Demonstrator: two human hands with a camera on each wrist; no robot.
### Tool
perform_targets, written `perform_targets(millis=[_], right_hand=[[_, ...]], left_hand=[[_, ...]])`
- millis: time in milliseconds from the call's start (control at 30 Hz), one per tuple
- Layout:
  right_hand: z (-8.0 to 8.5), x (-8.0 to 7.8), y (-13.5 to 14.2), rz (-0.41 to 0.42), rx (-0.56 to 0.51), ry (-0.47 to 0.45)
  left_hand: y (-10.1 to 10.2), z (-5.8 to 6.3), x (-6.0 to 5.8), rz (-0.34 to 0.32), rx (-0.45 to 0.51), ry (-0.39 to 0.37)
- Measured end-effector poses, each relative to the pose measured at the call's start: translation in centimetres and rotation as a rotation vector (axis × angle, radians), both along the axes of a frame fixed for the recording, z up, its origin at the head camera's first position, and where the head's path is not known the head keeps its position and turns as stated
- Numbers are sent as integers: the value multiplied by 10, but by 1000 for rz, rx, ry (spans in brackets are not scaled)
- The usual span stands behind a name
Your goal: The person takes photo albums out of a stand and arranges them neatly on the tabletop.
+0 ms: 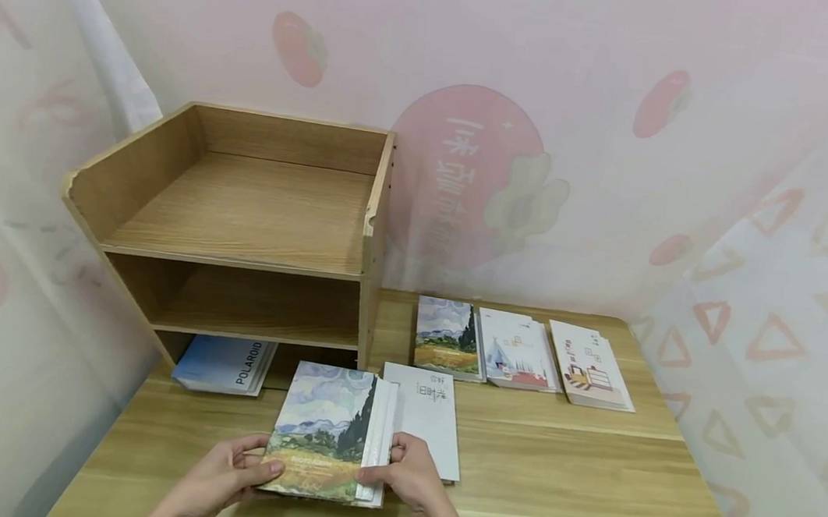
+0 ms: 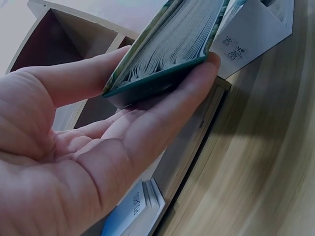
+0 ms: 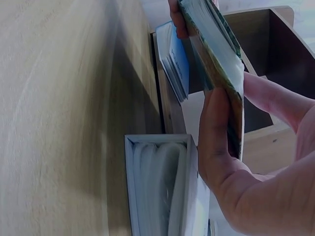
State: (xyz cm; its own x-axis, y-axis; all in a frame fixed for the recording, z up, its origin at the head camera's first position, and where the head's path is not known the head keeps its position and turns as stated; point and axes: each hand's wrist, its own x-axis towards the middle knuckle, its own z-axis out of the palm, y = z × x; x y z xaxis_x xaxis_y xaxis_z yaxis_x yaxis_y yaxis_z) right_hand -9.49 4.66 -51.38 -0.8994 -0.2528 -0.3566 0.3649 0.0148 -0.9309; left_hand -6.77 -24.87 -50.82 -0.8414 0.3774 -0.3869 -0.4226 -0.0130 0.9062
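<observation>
Both hands hold a photo album (image 1: 321, 421) with a painted landscape cover, tilted above the front of the table. At its lower left corner my left hand (image 1: 216, 474) grips it, thumb on the cover and fingers beneath. My right hand (image 1: 413, 473) pinches the right side, where white page edges show. In the left wrist view the album's page block (image 2: 170, 46) and dark green lower edge face the camera. The right wrist view has the right thumb and fingers on opposite faces of the album (image 3: 216, 59). Just right of it lies a white album (image 1: 430, 415) with dark lettering.
A wooden shelf unit (image 1: 375, 264) stands at the left. In its lowest compartment lies a blue album (image 1: 222, 362) marked POLAROID, jutting out at the front. Along the back right are a second landscape album (image 1: 445, 334) and two white illustrated albums (image 1: 518, 350), (image 1: 591, 365).
</observation>
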Motion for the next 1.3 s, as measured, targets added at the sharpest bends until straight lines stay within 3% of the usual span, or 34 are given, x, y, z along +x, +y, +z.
perform_targets(millis=[300, 600, 833, 1300], right_hand=[[6, 0, 11, -24, 45, -23], [7, -3, 29, 17, 1, -16], [9, -3, 44, 20, -8, -9], [5, -7, 74, 96, -99, -3]], left_hand=[[13, 1, 1, -5, -5, 16], [30, 1, 2, 0, 28, 23], [48, 0, 3, 34, -22, 27], [75, -3, 5, 52, 5, 46]])
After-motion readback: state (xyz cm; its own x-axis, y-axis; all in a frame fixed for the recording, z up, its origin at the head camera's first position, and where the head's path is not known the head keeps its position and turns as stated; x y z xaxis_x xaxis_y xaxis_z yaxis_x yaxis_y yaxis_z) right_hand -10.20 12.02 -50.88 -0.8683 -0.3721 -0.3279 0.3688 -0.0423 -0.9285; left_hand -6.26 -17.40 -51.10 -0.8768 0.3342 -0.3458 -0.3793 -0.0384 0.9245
